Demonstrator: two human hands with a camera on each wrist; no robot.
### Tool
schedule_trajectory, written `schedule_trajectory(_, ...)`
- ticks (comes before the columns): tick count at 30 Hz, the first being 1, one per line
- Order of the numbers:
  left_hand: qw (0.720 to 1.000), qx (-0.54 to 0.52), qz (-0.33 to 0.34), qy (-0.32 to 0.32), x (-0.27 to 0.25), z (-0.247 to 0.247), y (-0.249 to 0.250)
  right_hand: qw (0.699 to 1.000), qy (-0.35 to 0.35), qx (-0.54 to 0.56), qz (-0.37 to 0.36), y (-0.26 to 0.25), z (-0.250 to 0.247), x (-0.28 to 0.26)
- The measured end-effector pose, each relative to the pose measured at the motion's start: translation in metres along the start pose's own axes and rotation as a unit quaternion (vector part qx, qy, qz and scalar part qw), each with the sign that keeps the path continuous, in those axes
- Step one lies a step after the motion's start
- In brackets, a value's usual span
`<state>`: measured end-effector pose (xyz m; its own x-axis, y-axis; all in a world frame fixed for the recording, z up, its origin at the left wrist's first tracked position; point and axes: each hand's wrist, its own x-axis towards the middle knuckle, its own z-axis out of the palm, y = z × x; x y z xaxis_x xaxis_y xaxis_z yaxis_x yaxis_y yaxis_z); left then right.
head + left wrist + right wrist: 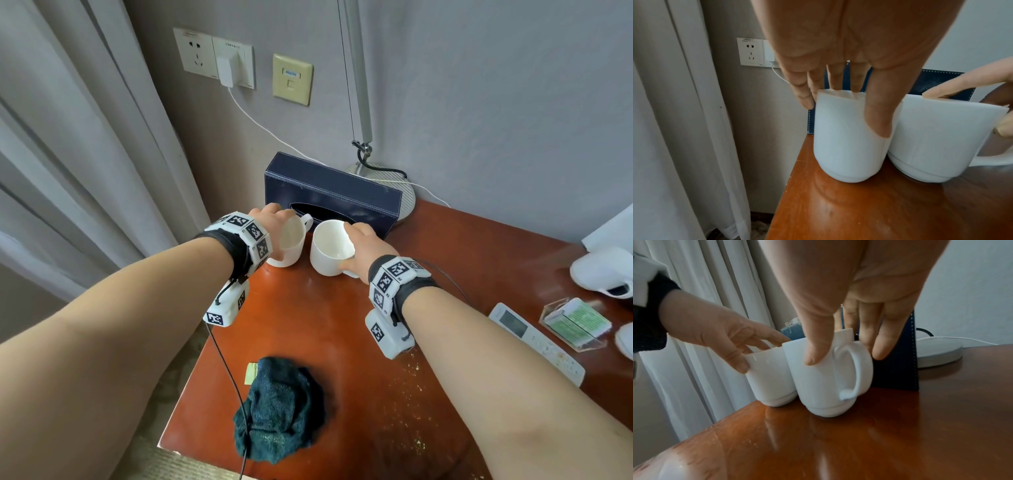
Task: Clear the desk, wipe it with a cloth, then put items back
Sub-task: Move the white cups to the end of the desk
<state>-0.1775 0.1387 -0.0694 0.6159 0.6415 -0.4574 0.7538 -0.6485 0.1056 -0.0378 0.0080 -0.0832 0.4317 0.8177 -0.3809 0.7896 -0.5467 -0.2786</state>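
Note:
Two white mugs stand side by side, touching, at the back left of the red-brown desk point(342, 325). My left hand point(284, 233) grips the left mug point(291, 240) from above, thumb on its near wall point(879, 123) and fingers over the far rim. My right hand point(356, 245) holds the right mug point(330, 248) the same way, thumb beside the handle point(857, 369) and fingers behind the far rim. The right mug point(818, 386) leans slightly. A crumpled dark teal cloth point(277, 407) lies at the desk's near edge, untouched.
A dark blue tissue box point(329, 192) stands right behind the mugs, with a lamp base point(407, 195) and cables beyond it. To the right lie a white remote point(534, 339), a clear holder of green packets point(575, 323) and white objects point(603, 274). Curtains hang past the desk's left edge.

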Motion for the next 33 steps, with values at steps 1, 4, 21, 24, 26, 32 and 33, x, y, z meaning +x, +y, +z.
schedule_trajectory(1, 1.000, 0.009, 0.005, 0.000, 0.002, -0.001, 0.001, 1.000, -0.002, -0.004, -0.004, 0.000, -0.001, 0.001)
schedule_trajectory(4, 0.999, 0.029, 0.013, 0.004, 0.005, -0.003, 0.002, 1.000, -0.006, -0.027, -0.013, 0.001, -0.005, 0.003)
schedule_trajectory(21, 0.999, 0.009, 0.043, 0.013, 0.014, -0.003, 0.000, 0.995, 0.038, -0.073, -0.060, -0.003, -0.001, 0.004)
schedule_trajectory(24, 0.999, 0.008, 0.047, 0.015, 0.016, -0.003, 0.000, 0.995, 0.026, -0.072, -0.060, -0.004, -0.004, 0.005)
schedule_trajectory(26, 0.999, 0.006, 0.046, 0.015, 0.016, -0.003, 0.000, 0.994, 0.022, -0.083, -0.061, -0.004, -0.004, 0.007)
schedule_trajectory(32, 0.999, 0.009, 0.039, 0.026, 0.013, 0.000, 0.004, 0.990, 0.045, -0.107, -0.077, 0.000, -0.004, 0.004)
schedule_trajectory(33, 0.999, 0.015, 0.039, 0.028, 0.012, -0.001, 0.006, 0.990, 0.051, -0.109, -0.078, 0.001, -0.005, 0.003)
